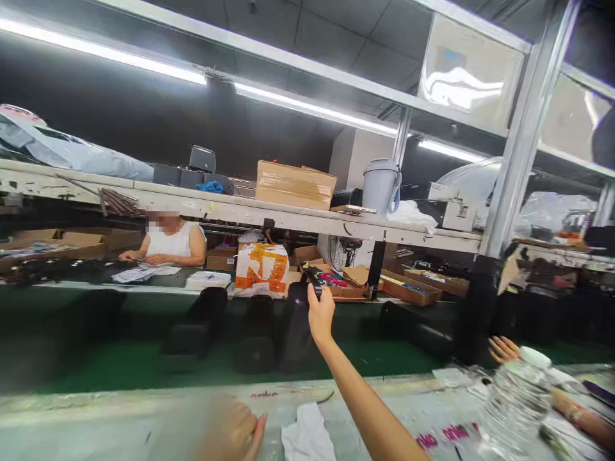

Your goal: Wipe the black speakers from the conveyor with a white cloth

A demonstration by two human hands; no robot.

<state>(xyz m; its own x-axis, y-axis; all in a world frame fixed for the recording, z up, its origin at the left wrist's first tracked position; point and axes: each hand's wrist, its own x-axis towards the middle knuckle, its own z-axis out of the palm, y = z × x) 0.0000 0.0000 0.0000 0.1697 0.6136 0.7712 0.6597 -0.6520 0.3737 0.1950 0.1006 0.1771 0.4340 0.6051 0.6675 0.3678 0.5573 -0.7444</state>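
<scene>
My right hand point(321, 310) reaches out over the green conveyor belt point(144, 365), its fingers closed around a black strap-like handle point(314, 282). Close beside it stands a dark cylindrical object point(295, 326); whether the handle belongs to it I cannot tell. My left hand point(235, 429) is low in the view, over the near bench point(120, 422). It is smeared by motion, with the thumb showing and the fingers partly hidden. Between my arms a crumpled white cloth or tissue point(307, 435) lies on the bench. Several black boxy units point(254, 339) sit along the belt.
Across the belt a person in a white top point(175, 240) handles papers. A taped white carton point(262, 269) and open boxes point(410, 285) stand on the far side, beneath a shelf point(230, 206). At right, another person's hand point(504, 349) is near stacked clear plastic point(516, 403).
</scene>
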